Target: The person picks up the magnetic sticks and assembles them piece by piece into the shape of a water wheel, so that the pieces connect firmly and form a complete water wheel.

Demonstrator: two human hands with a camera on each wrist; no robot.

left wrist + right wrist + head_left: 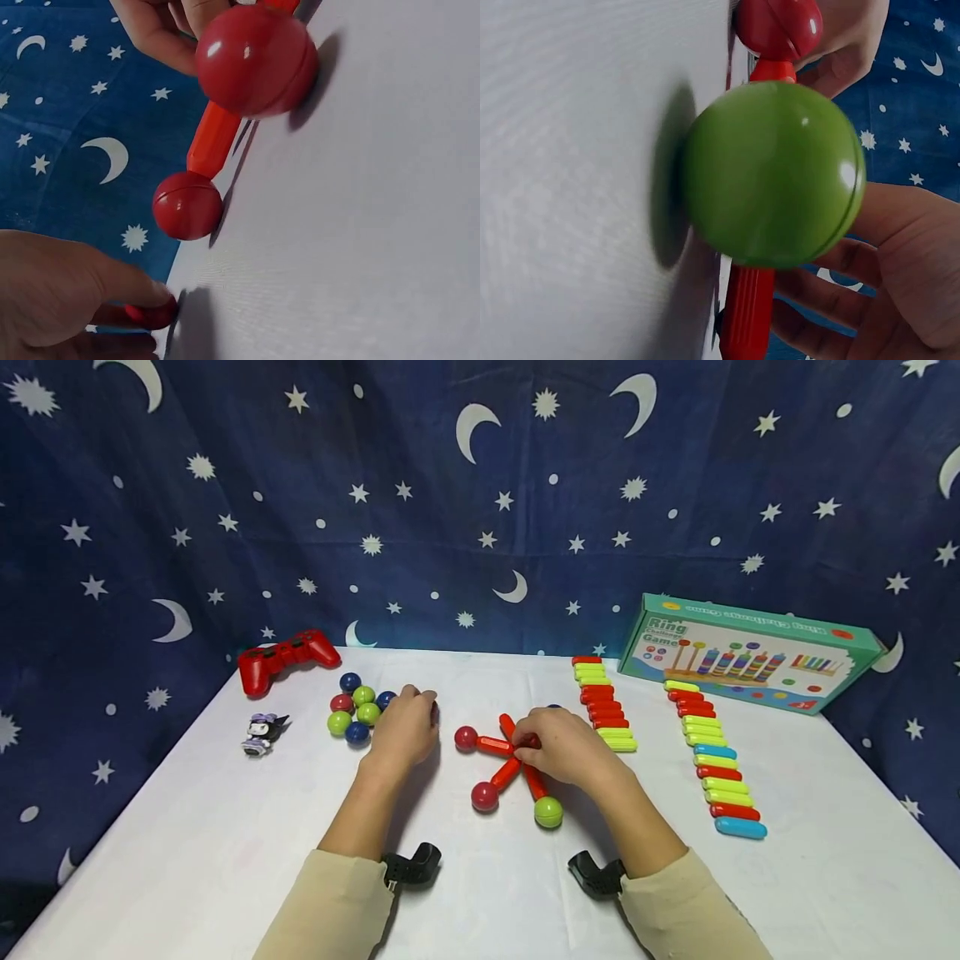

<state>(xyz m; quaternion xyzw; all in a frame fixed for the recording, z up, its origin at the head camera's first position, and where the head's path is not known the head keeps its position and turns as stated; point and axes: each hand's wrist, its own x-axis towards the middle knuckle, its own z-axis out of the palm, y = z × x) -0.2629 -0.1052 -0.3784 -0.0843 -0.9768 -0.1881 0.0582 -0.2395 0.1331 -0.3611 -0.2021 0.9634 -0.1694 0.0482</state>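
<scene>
On the white table, red rods [506, 773] spread like a star from a shared middle. Balls cap their outer ends, among them a red ball [484, 797] and a green ball [548, 812]; a dark blue ball [554, 706] peeks out behind my right hand [566, 747]. That hand pinches the rods near the star's middle, its fingertips partly hidden. Left of the star, my left hand [405, 727] reaches down beside the loose balls. In the left wrist view, its thumb and fingers pinch a small red ball [154, 312] close to the table.
Loose blue, green and red balls [363, 696] cluster at the left, near a red game controller [288, 660] and a small figurine [262, 734]. Two columns of coloured rods [716, 762] lie at the right, before a green game box [750, 652]. A starry curtain [420, 510] hangs behind.
</scene>
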